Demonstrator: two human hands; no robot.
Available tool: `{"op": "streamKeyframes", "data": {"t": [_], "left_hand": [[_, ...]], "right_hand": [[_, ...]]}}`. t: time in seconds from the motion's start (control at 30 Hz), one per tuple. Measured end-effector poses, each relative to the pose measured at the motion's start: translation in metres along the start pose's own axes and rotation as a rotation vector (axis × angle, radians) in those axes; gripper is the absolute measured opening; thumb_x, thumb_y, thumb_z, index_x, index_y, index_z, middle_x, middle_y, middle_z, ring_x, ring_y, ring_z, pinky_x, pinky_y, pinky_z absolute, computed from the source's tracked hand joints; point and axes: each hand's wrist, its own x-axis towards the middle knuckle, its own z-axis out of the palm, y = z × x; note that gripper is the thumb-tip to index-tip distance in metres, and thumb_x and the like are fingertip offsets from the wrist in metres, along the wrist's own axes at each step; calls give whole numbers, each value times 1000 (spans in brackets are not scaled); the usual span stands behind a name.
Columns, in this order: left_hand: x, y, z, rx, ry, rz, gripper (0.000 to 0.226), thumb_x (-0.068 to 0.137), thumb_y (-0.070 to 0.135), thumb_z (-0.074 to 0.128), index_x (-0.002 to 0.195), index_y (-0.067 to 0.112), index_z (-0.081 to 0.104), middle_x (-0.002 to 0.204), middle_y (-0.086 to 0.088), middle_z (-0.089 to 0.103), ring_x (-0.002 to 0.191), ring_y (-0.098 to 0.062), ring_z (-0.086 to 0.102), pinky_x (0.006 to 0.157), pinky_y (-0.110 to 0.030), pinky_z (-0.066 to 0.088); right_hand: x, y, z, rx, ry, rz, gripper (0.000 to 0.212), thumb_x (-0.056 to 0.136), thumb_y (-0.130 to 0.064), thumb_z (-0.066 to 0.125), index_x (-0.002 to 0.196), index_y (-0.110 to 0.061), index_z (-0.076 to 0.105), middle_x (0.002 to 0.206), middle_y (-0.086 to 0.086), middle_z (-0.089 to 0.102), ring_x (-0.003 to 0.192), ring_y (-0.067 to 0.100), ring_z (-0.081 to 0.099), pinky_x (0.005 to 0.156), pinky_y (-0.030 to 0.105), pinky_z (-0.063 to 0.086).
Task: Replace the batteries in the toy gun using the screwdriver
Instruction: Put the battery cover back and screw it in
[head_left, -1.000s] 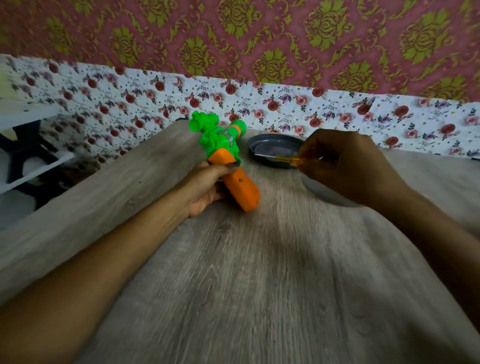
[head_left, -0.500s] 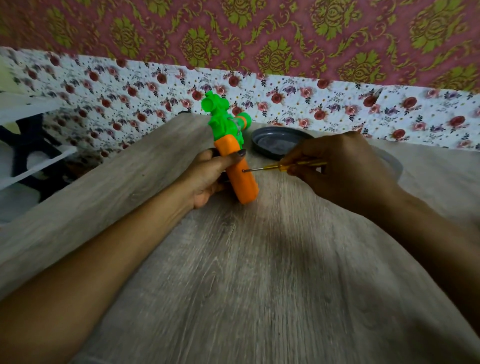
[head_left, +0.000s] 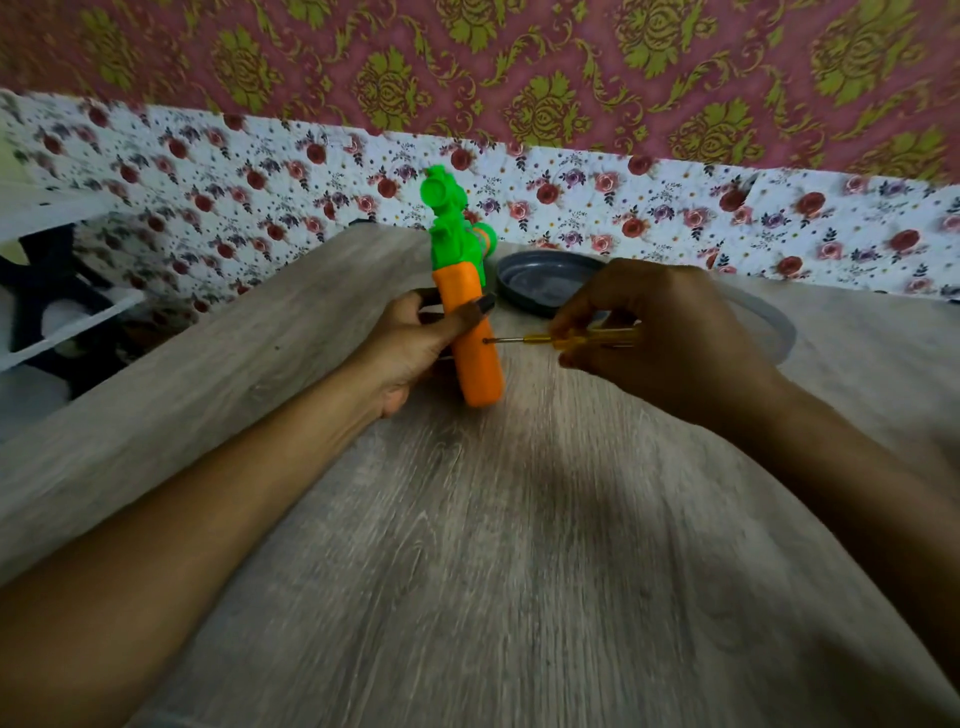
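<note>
Right hand (head_left: 670, 338) with screwdriver (head_left: 582, 339), tip seemingly on toy gun (head_left: 475, 364)

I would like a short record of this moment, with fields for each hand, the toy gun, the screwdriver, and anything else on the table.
left hand: grips the orange grip of the toy gun
right hand: fingers pinch the yellow handle of the screwdriver
toy gun: held nearly upright, green part on top, orange grip downward
screwdriver: about level, tip at a small dark hole in the orange grip
other: dark round dish behind the gun, on the wooden table
</note>
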Motion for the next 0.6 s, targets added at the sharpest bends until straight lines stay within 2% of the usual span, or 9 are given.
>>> {"op": "streamKeyframes", "data": {"t": [0.07,0.17,0.2,0.27,0.33,0.4,0.47,0.53,0.6], "left_hand": [[0,-1,1,8,17,20,36,84,28,61,116,15,50,89,3,59,75,-8,58,59,-23,49],[1,-3,2,11,42,36,35,84,27,61,115,15,50,88,3,58,75,-8,58,62,-23,50],[1,-3,2,9,47,34,37,84,27,62,117,14,51,88,3,58,76,-8,58,64,-24,51],[1,-2,0,9,45,33,42,83,28,63,120,12,51,91,2,60,79,-9,59,67,-25,51],[1,-1,0,20,42,46,39,84,27,62,118,12,51,90,3,60,78,-7,59,64,-22,51],[0,0,1,31,49,62,33,84,26,62,113,16,50,87,4,58,75,-6,58,61,-19,50],[-1,0,2,45,55,74,30,84,26,62,110,18,49,85,5,58,75,-5,57,61,-18,50],[-2,0,2,58,62,78,31,83,27,63,110,18,49,86,5,58,75,-5,57,61,-19,49],[-2,1,1,69,68,79,33,82,28,63,111,18,50,86,5,57,75,-5,57,59,-18,49]], "right_hand": [[-1,-1,2,48,69,51,17,74,-20,73,91,-18,73,85,-2,70,66,-2,56,65,10,46],[-2,-2,6,49,94,76,11,82,-20,65,91,-17,71,83,-1,71,71,8,63,72,29,54],[-1,-2,6,72,64,80,10,82,-21,65,90,-17,69,81,-3,69,72,6,62,71,27,54],[-1,-2,6,111,-27,112,19,73,-27,73,88,-19,63,77,-11,62,68,-4,58,63,11,48],[-1,-1,6,141,-46,149,23,67,-27,78,84,-21,63,73,-17,57,64,-11,55,60,6,44],[-1,0,5,125,43,163,11,71,-26,74,81,-21,69,68,-17,58,59,-8,55,58,9,44],[-1,0,6,63,85,166,11,79,-29,66,81,-20,72,65,-10,62,54,-3,54,54,14,43],[0,-1,6,88,34,175,13,82,-29,62,85,-19,70,70,-6,65,58,-2,58,58,17,47],[1,-3,5,113,-58,195,17,74,-32,70,87,-25,60,78,-11,61,64,-2,55,61,9,45]]}}
